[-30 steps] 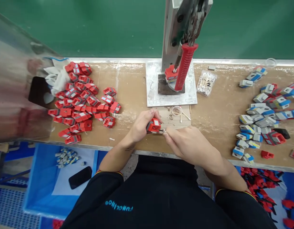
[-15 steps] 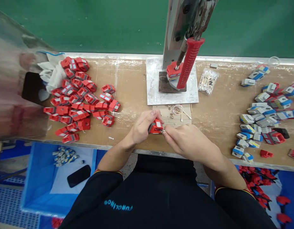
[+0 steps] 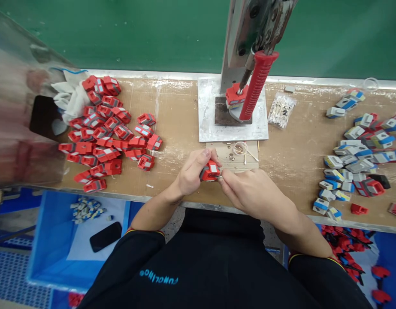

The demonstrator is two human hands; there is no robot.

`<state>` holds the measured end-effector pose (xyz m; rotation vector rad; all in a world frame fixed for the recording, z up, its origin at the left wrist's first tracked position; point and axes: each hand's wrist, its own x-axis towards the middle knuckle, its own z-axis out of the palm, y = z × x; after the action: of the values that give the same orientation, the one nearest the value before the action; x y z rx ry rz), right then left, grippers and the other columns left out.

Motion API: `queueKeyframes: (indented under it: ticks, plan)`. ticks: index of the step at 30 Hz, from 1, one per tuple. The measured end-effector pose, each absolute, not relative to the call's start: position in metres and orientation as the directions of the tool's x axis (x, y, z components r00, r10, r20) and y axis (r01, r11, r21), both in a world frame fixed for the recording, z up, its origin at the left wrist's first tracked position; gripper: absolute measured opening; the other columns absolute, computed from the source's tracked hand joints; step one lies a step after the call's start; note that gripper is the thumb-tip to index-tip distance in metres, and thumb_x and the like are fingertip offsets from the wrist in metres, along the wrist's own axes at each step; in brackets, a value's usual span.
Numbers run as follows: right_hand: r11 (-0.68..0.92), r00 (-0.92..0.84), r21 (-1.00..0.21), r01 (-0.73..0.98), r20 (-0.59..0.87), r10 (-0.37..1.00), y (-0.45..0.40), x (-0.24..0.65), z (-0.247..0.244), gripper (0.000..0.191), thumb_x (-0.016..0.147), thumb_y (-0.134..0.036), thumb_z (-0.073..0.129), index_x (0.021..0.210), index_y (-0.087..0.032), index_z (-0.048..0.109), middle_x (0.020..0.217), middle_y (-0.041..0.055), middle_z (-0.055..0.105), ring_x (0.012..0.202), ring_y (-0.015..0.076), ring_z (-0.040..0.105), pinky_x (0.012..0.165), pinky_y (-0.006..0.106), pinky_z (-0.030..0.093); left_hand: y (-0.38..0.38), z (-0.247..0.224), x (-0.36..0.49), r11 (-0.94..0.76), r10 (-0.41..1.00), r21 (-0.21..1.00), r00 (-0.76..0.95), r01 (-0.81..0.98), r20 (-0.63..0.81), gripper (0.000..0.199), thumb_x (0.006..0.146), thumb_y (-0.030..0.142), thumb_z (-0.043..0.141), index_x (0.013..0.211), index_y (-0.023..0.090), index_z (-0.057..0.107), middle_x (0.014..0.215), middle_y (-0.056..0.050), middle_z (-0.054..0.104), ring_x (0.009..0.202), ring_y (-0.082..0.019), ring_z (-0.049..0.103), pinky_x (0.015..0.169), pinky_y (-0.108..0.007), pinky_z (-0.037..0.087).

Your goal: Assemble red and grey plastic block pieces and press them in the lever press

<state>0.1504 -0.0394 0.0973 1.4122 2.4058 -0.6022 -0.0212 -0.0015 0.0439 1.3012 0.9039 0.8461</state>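
Note:
My left hand [image 3: 194, 171] is closed around a red plastic toy vehicle piece [image 3: 211, 170] with a white patch on top, just above the table's front edge. My right hand [image 3: 249, 191] pinches a thin, light-coloured object [image 3: 219, 176] whose tip touches the right side of the red piece; most of it is hidden by the fingers, so its kind does not show. Beyond the hands lies a cardboard sheet [image 3: 222, 163] bearing small metal rings [image 3: 231, 157], cotton swabs [image 3: 249, 155] and a pale loop.
A hand press with a red handle [image 3: 259, 86] stands on a metal plate [image 3: 207, 133], a red piece [image 3: 234, 93] under its ram. Red pieces [image 3: 104, 141] pile up left; white-and-blue pieces [image 3: 349, 159] lie right. A swab bag [image 3: 281, 110] is beside the press. Blue bins [image 3: 49, 240] sit below.
The view has shifted very slightly. Both hands keep nearly the same hold and position on the red piece.

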Motion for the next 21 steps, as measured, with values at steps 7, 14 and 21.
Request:
queueKeyframes:
  ticks: [7, 14, 21]
  plan:
    - [0.453, -0.487, -0.187, 0.872, -0.432, 0.759, -0.043, 0.147, 0.099, 0.044, 0.108, -0.031, 0.034, 0.103, -0.011, 0.072, 0.078, 0.0166, 0.078, 0.061, 0.0227, 0.069, 0.053, 0.034, 0.016, -0.001, 0.051, -0.022, 0.054, 0.867, 0.996, 0.491, 0.074, -0.083, 0.062, 0.102, 0.069, 0.042, 0.070, 0.020, 0.063, 0.060, -0.002, 0.060, 0.056, -0.015, 0.051, 0.058, -0.031, 0.042]
    - [0.465, -0.534, -0.265, 0.845, -0.484, 0.694, -0.041, 0.145, 0.095, 0.044, 0.108, -0.029, 0.032, 0.108, -0.009, 0.071, 0.072, 0.0145, 0.076, 0.056, 0.0215, 0.063, 0.053, 0.034, 0.015, 0.004, 0.060, -0.028, 0.020, 0.807, 0.982, 0.576, 0.190, -0.128, 0.053, 0.104, 0.052, 0.041, 0.066, 0.020, 0.061, 0.057, -0.001, 0.058, 0.057, -0.014, 0.051, 0.059, -0.030, 0.041]
    - [0.445, -0.637, -0.495, 0.746, -0.337, 0.693, -0.034, 0.160, 0.088, 0.045, 0.109, -0.034, 0.029, 0.087, -0.016, 0.065, 0.058, -0.0001, 0.055, 0.048, 0.0125, 0.028, 0.057, 0.032, 0.017, 0.009, 0.056, -0.028, 0.032, 0.802, 0.995, 0.592, 0.090, -0.079, 0.054, 0.103, 0.054, 0.044, 0.068, 0.019, 0.064, 0.059, -0.001, 0.060, 0.056, -0.013, 0.052, 0.062, -0.029, 0.044]
